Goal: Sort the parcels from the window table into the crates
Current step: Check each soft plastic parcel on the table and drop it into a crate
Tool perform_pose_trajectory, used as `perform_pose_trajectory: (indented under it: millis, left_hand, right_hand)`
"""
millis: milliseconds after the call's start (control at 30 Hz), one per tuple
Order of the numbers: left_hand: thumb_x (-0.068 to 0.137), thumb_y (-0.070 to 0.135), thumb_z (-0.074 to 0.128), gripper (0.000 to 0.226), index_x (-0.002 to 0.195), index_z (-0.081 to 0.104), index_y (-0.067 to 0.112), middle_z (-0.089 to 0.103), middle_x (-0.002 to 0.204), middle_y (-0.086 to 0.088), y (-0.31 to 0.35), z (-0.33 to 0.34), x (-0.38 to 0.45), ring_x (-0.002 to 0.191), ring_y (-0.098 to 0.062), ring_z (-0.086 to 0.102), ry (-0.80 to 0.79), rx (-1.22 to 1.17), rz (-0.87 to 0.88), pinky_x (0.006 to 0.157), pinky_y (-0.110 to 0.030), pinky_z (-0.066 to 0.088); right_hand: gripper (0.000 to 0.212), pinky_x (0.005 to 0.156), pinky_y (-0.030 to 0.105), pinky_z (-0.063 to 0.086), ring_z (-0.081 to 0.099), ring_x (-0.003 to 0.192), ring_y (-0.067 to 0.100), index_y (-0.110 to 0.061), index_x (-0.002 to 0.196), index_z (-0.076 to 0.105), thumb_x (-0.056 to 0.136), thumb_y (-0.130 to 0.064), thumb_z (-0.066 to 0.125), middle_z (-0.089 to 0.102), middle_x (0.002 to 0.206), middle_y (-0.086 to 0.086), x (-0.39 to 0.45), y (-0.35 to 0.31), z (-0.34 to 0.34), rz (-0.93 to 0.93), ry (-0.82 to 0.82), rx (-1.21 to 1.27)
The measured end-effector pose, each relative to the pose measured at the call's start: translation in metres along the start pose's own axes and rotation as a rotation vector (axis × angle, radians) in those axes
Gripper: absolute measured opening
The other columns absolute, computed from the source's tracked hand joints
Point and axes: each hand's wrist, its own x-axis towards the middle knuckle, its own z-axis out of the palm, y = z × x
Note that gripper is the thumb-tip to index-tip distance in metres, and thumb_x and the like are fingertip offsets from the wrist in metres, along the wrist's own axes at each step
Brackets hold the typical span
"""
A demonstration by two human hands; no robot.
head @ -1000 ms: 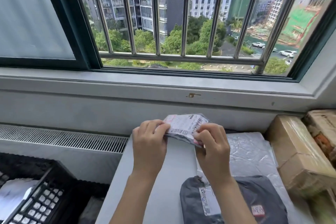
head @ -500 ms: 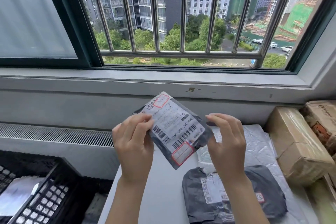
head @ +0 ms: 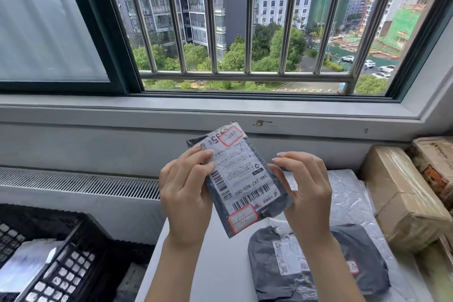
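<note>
Head view: both my forearms rise from the bottom edge, backs of the hands toward me. My left hand (head: 186, 193) pinches the small parcel (head: 241, 179) at its 9 o'clock edge, thumb over the label, fingers curled behind. My right hand (head: 304, 191) is loosely spread, fingertips pointing to 10 o'clock, palm against the parcel's 3 o'clock edge. The parcel is held upright above the table (head: 208, 265), tilted, label facing me. At 5 o'clock a grey bag (head: 318, 267) lies on the table; at 8 o'clock is a black crate (head: 81, 252).
</note>
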Motion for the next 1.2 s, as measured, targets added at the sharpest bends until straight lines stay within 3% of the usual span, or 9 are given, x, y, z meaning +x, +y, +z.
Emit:
perform_pose_trajectory:
  millis: [433,567,667,800,1000,1067,1133,1200]
  left_hand:
    - [0.092,0.009,0.055,0.015,0.084,0.054,0.022,0.070,0.100,0.002,-0.007,-0.009,0.001,0.105,-0.015,0.063,0.007,0.093,-0.038,0.090,-0.028,0.028]
    - [0.089,0.006,0.056,0.018,0.084,0.055,0.023,0.070,0.100,0.003,-0.008,-0.010,-0.001,0.102,-0.014,0.062,-0.008,0.128,-0.059,0.088,-0.027,0.027]
    - [0.083,0.003,0.055,0.020,0.082,0.065,0.020,0.072,0.097,0.003,-0.006,-0.010,-0.001,0.091,-0.015,0.058,-0.032,0.193,-0.102,0.079,-0.028,0.024]
    - [0.075,0.001,0.064,0.023,0.081,0.076,0.020,0.072,0.097,0.012,-0.006,-0.010,-0.004,0.088,-0.017,0.047,-0.116,0.335,-0.162,0.081,-0.028,0.018]
    - [0.074,0.002,0.067,0.029,0.087,0.076,0.027,0.070,0.094,0.016,-0.001,-0.006,-0.008,0.093,-0.018,0.046,-0.210,0.378,-0.143,0.084,-0.039,0.024]
    - [0.077,0.002,0.065,0.028,0.088,0.076,0.026,0.070,0.094,0.015,0.002,-0.005,-0.007,0.094,-0.018,0.046,-0.224,0.357,-0.110,0.085,-0.042,0.028]
    - [0.078,0.003,0.066,0.026,0.088,0.076,0.026,0.070,0.096,0.015,0.006,-0.006,-0.005,0.096,-0.018,0.047,-0.228,0.329,-0.062,0.086,-0.040,0.026]
    - [0.080,0.006,0.066,0.025,0.092,0.074,0.026,0.069,0.102,0.014,0.008,-0.006,-0.004,0.102,-0.018,0.046,-0.224,0.300,-0.034,0.088,-0.039,0.026]
  right_hand:
    - [0.009,0.075,0.040,0.052,0.059,0.090,0.022,-0.005,0.088,0.071,0.083,-0.012,0.072,0.067,0.095,0.006,0.002,-0.005,0.009,0.018,-0.019,0.012]
    - [0.014,0.077,0.038,0.051,0.058,0.091,0.022,-0.005,0.090,0.071,0.078,0.001,0.073,0.067,0.096,0.005,0.000,-0.004,0.010,0.020,-0.026,0.005]
    - [0.027,0.080,0.037,0.050,0.057,0.093,0.020,-0.004,0.096,0.070,0.077,0.011,0.059,0.067,0.097,0.005,-0.002,-0.004,0.009,0.042,-0.034,0.002]
    - [0.036,0.088,0.036,0.046,0.057,0.100,0.021,-0.009,0.106,0.066,0.077,0.005,0.049,0.065,0.105,0.003,-0.001,-0.008,0.008,0.046,-0.062,0.019]
    - [0.044,0.096,0.033,0.035,0.053,0.115,0.015,-0.018,0.116,0.065,0.073,-0.028,0.061,0.061,0.119,-0.008,-0.001,-0.019,0.007,-0.029,-0.391,0.025]
    - [0.036,0.092,0.031,0.036,0.055,0.109,0.013,-0.020,0.110,0.068,0.076,-0.033,0.064,0.063,0.112,-0.011,-0.006,-0.019,0.013,-0.039,-0.401,-0.023]
    - [0.020,0.084,0.027,0.034,0.055,0.097,0.013,-0.022,0.097,0.071,0.078,-0.023,0.064,0.067,0.099,-0.014,-0.010,-0.017,0.020,-0.038,-0.323,-0.097]
    - [0.017,0.076,0.025,0.029,0.052,0.085,0.013,-0.023,0.084,0.071,0.074,-0.011,0.064,0.068,0.087,-0.017,-0.012,-0.016,0.024,0.031,-0.236,-0.150]
